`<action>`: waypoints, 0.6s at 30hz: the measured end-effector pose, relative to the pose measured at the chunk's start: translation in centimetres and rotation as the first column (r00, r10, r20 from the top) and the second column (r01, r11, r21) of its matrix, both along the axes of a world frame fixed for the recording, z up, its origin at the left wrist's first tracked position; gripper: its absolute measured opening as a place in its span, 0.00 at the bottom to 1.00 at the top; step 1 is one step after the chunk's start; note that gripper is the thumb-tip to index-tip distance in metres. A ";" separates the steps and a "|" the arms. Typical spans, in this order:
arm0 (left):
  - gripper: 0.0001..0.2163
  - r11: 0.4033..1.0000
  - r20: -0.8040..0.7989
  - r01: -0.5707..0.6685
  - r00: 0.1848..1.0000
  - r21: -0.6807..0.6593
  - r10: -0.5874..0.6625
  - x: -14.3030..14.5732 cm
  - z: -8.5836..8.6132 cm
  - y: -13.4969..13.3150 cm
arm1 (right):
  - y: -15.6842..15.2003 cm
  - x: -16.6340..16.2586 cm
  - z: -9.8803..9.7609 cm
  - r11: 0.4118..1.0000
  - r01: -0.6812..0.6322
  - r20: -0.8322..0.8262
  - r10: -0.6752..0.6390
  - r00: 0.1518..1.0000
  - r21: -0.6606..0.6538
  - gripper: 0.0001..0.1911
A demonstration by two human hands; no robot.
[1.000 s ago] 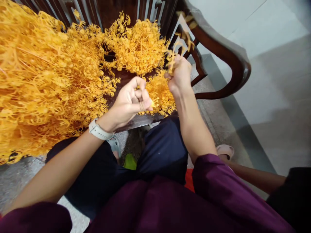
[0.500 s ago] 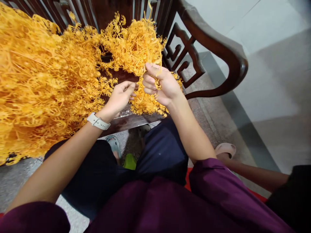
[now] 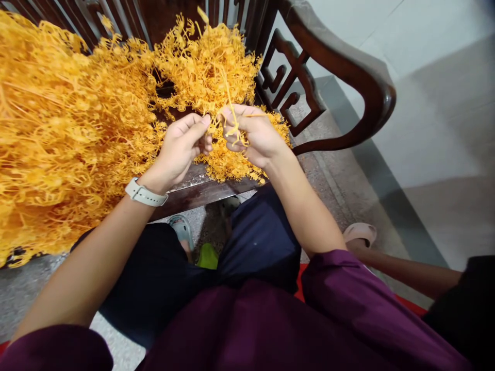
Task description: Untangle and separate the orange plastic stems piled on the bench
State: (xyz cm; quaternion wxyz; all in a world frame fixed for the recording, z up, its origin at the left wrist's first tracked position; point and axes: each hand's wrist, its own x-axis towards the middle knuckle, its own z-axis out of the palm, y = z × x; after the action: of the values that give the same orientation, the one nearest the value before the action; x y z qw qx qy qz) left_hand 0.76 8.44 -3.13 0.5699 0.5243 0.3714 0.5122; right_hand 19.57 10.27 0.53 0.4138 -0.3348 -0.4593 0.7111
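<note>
Above the front edge of the wooden settee (image 3: 189, 198), head view, the only one. Left hand (image 3: 181, 144) and right hand (image 3: 253, 131) face each other, fingertips near.

Right grip: thumb and fingers drawn together on a yellow plastic sprig piece (image 3: 236, 132), other fingers curled. Left grip: thumb and forefinger closed to a pinch, yellow bits at the tips; cannot tell whether it holds any of them or they lie behind.

Key relation: held piece sits just right of the left fingertips, so the right hand is the nearer, already on it. Its long strand rises above the right fingers, leaning slightly left toward the far side; the branched end hangs over the fingers.

Around: large yellow heap (image 3: 69, 139) left of the left hand; smaller far heap (image 3: 216, 67) beyond both; low pile (image 3: 224, 164) just below the hands in view, on the seat. Pale wristwatch strap (image 3: 146, 194) on left wrist.

Brands, labels, writing: none that can be read.
</note>
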 end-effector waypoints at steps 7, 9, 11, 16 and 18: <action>0.17 1.000 0.041 0.029 0.999 -0.010 -0.028 0.1 0.7 -0.4 | -0.1 -0.5 0.5 0.997 0.073 -0.001 -0.073 0.997 -0.029 0.18; 0.17 0.999 0.068 -0.023 0.997 -0.033 0.025 0.2 0.7 -0.4 | -0.1 -0.5 0.6 0.998 0.055 0.004 -0.055 0.998 -0.033 0.18; 0.17 0.994 0.102 -0.099 0.989 -0.038 0.103 0.2 0.6 -0.4 | -0.2 -0.4 0.7 0.999 0.010 0.009 -0.010 1.000 -0.031 0.17; 0.20 0.969 0.161 -0.245 0.958 0.023 0.239 0.1 0.5 0.1 | -0.4 -0.6 0.5 0.998 -0.040 0.099 0.036 0.994 0.038 0.19; 0.21 0.960 0.131 -0.278 0.954 0.035 0.271 0.0 0.2 0.4 | -0.5 -0.7 0.3 0.991 -0.063 0.160 0.043 0.986 0.118 0.21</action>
State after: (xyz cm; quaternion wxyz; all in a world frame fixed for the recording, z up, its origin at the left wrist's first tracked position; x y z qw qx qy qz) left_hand 0.73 8.87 -2.96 0.5013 0.4495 0.3906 0.6277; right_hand 18.82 9.79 0.79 0.3771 -0.3513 -0.5421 0.6637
